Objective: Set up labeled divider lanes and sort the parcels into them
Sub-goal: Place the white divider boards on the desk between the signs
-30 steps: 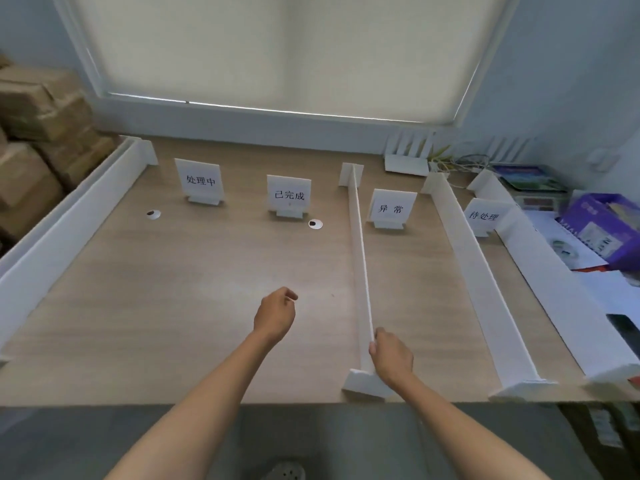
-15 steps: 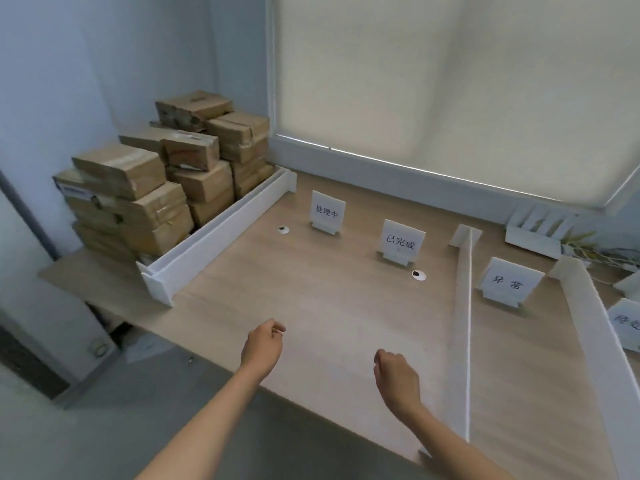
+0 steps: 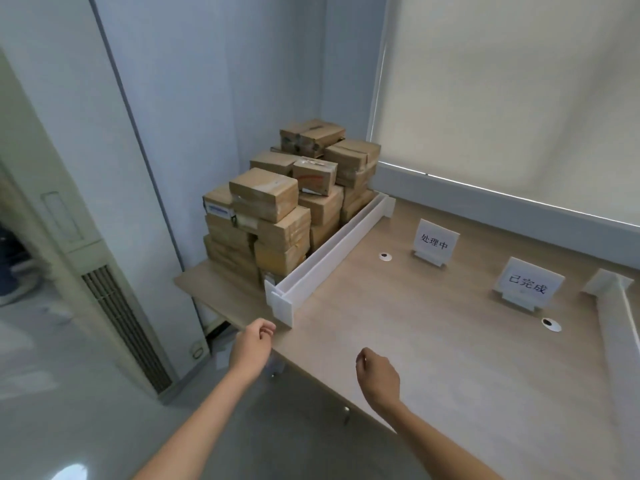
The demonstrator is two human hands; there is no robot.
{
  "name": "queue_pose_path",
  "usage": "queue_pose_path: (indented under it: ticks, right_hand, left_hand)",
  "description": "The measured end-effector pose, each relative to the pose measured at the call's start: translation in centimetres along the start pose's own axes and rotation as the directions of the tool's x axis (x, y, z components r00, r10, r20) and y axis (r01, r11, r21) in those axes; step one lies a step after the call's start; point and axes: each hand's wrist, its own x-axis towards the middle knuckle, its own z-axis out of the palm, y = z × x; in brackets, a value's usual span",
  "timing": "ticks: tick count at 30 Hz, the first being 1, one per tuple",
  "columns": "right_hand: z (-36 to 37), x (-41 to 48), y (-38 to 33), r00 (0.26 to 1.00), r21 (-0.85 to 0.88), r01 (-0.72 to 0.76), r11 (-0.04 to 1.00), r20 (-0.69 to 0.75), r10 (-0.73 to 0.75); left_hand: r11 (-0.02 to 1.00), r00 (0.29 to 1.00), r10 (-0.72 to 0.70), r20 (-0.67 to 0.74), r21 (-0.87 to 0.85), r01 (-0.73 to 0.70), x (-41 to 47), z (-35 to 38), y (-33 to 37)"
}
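Note:
A stack of brown cardboard parcels (image 3: 284, 202) fills the table's far left corner. Along its right side lie two long white dividers (image 3: 325, 258), side by side. Two white label signs stand on the wooden table (image 3: 433, 348): one (image 3: 434, 242) further back, one (image 3: 528, 287) to its right. Another white divider (image 3: 620, 327) runs along the right edge of view. My left hand (image 3: 251, 348) hovers by the table's front corner, just short of the dividers' near end, fingers loosely curled and holding nothing. My right hand (image 3: 377, 375) hovers over the table's front edge, also loosely curled and holding nothing.
Two small round white discs with dark centres (image 3: 385, 256) (image 3: 550, 323) lie on the table. A floor-standing air conditioner (image 3: 104, 289) is at the left, beside the table. A window blind (image 3: 512, 98) hangs behind the table.
My view has swung left, from the lanes to the parcel stack. My right hand let go of the middle divider's near end; both hands now hover near the front left corner.

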Motion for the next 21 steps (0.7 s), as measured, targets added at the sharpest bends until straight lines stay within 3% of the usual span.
queue_pose_path:
  ticks: [12,18,21]
  right_hand:
    - [3.7,12.0,-11.5,0.992,0.155,-0.095,0.983,0.101,0.080]
    - [7.4,22.0,-14.6,0.951,0.217,-0.247,0.944,0.240,0.194]
    - [9.3,25.3,-16.1,0.911,0.169,-0.308,0.936,0.336,0.239]
  left_hand:
    - [0.999,0.998,-0.042,0.053,-0.014,0.043,10.9,-2.2,-2.7]
    - [0.999,0.996,0.012,0.086,0.039,-0.015,19.0,-1.4,-2.1]
    - [0.998,0.992,0.006,0.122,0.058,-0.013,22.8,-0.8,-2.3]
